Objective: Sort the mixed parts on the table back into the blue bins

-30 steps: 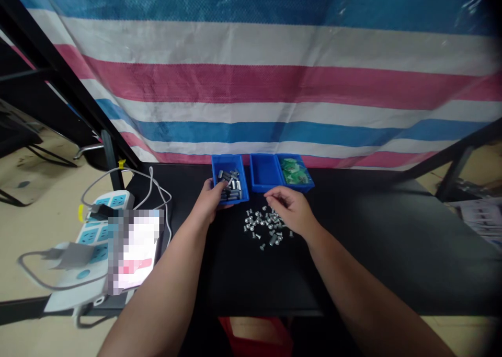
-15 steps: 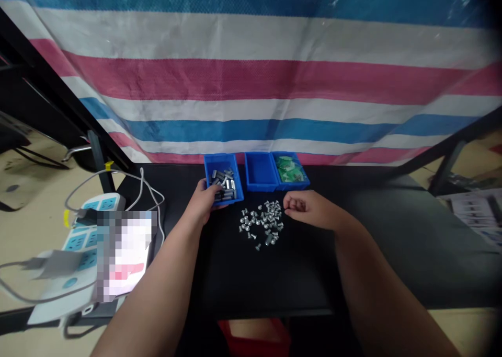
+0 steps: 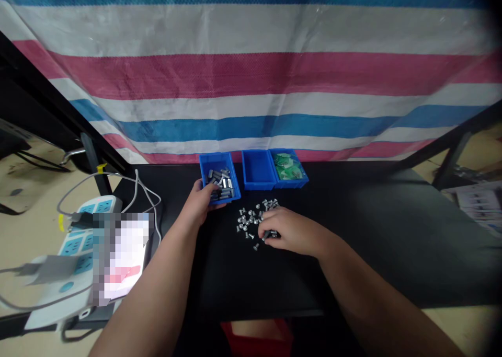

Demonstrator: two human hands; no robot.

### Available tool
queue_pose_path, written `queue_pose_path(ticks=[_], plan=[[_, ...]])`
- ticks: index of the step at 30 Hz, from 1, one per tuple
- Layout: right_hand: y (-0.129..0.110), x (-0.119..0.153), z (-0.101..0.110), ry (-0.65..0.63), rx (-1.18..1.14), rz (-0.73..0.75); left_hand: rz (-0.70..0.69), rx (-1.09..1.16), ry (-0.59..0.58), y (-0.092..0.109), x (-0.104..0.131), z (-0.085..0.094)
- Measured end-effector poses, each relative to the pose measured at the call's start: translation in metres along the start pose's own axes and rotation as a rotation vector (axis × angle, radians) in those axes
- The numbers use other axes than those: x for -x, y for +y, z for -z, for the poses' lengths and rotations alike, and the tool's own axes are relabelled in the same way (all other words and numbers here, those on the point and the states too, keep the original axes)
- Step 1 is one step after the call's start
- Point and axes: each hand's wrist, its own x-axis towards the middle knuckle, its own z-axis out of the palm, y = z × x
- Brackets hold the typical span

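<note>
My left hand [image 3: 197, 203] grips the near left corner of a blue plastic bin [image 3: 218, 160], its thumb over the rim. Inside the bin lie several short grey metal blocks [image 3: 226, 183]. On the black table, a loose pile of silver screws [image 3: 244, 221] is spread right of and nearer than that bin. My right hand [image 3: 292, 231] reaches into the pile's right side, thumb and fingers pinched around a small grey metal block [image 3: 266, 235]. The hand hides part of the pile.
Beside the held bin stand a bare-bottomed blue bin [image 3: 259, 169] and another blue bin [image 3: 304, 180] with green-and-clear packets. At left, a power strip [image 3: 70, 257], cables and a blurred phone-like screen [image 3: 127, 257] lie on the table [image 3: 243, 284]. A striped sheet [image 3: 251, 75] hangs behind.
My right hand has moved left and nearer from the pile's right edge onto the screws, pinching a metal block there. My left hand keeps its hold on the bin.
</note>
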Motion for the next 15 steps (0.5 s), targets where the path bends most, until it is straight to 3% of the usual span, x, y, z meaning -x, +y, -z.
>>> queue_pose_path(ticks=[8,15], plan=[[-0.003,-0.001,0.009,0.324,-0.293,-0.059,0.006,0.038,-0.034,0.001,0.0,0.001],[0.016,-0.012,-0.003,0.133,-0.447,-0.149,0.006,0.032,-0.033,0.001,0.0,0.0]])
